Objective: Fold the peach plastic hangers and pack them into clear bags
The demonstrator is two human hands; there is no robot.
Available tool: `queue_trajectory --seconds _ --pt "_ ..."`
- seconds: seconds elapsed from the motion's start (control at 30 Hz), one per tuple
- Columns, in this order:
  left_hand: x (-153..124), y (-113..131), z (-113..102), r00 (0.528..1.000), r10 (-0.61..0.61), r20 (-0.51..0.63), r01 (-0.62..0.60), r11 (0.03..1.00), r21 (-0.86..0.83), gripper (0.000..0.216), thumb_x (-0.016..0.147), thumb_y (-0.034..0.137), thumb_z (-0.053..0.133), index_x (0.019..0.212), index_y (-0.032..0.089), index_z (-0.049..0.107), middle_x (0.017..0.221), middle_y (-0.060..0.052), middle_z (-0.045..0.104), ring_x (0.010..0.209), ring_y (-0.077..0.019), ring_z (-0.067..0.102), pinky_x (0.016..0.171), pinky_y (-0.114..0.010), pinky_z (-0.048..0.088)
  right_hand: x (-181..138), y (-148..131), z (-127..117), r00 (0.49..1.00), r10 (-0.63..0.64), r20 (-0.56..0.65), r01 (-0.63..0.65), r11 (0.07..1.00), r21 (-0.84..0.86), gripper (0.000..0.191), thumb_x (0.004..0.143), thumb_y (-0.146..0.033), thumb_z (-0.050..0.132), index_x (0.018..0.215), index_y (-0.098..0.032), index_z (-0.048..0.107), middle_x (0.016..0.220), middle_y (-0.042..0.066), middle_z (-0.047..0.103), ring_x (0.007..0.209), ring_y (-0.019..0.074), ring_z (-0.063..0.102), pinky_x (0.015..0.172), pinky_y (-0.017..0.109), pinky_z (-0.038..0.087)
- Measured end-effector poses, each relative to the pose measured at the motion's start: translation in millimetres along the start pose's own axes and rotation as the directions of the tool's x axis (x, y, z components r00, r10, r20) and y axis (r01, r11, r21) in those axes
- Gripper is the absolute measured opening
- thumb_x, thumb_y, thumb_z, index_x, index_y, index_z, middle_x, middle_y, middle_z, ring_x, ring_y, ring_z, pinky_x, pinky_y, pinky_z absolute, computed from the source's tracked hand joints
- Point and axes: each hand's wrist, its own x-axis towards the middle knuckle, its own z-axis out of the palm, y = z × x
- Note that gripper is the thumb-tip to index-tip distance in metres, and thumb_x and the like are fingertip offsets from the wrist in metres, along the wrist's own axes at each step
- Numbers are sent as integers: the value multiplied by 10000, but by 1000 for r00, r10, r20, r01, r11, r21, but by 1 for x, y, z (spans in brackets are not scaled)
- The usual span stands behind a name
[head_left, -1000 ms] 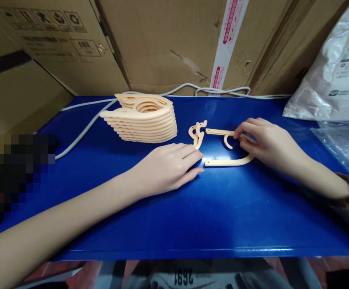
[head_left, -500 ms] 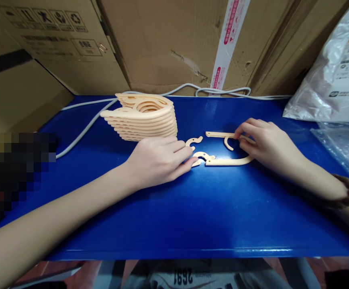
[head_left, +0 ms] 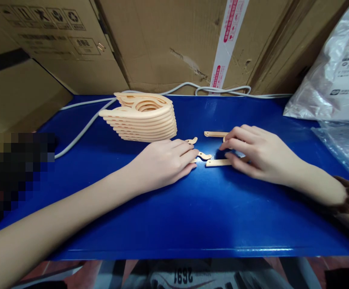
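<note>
My left hand (head_left: pixel 168 160) lies palm down with its fingers stretched over small cream curved pieces. The upper curved piece (head_left: pixel 192 141) and the lower curved piece (head_left: pixel 205 156) stick out past its fingertips; the rest is hidden. My right hand (head_left: pixel 252 150) hovers over or touches a cream folding hanger part, fingers apart and bent. Its upper bar (head_left: pixel 215 134) and lower bar (head_left: pixel 218 163) point left toward the curved pieces, with a gap between. The rest of that part is under the hand. Behind my left hand stands a stack of cream folding hangers (head_left: pixel 147 124).
Everything lies on a blue table (head_left: pixel 192 216). Cardboard boxes (head_left: pixel 162 40) rise along its back edge, with a white cable (head_left: pixel 86 127) in front. A clear plastic bag with labels (head_left: pixel 327 88) is at the back right.
My right hand has shifted left, its fingers coming off the upper bar and spreading over the hanger part. My left fingers have flattened and cover more of the curved pieces.
</note>
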Motion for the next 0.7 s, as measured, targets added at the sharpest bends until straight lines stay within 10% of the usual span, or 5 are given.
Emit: queue_trajectory --seconds 0.23,0.7 --pt "-4 -2 -1 999 36 -5 -36 996 84 264 1022 124 491 1146 70 718 1133 -128 784 940 -235 771 747 -315 623 3 -17 6 996 -65 59 60 995 78 227 1055 -264 451 975 -154 633 947 87 667 900 211 639 869 346 475" --pt "-2 -1 -5 987 -153 -48 154 988 13 349 1049 117 364 1270 108 634 999 -88 718 884 -190 696 739 -281 552 1 -24 4 999 -36 29 39 993 -112 403 1122 -334 277 973 -169 613 740 12 691 588 130 620 504 279 255"
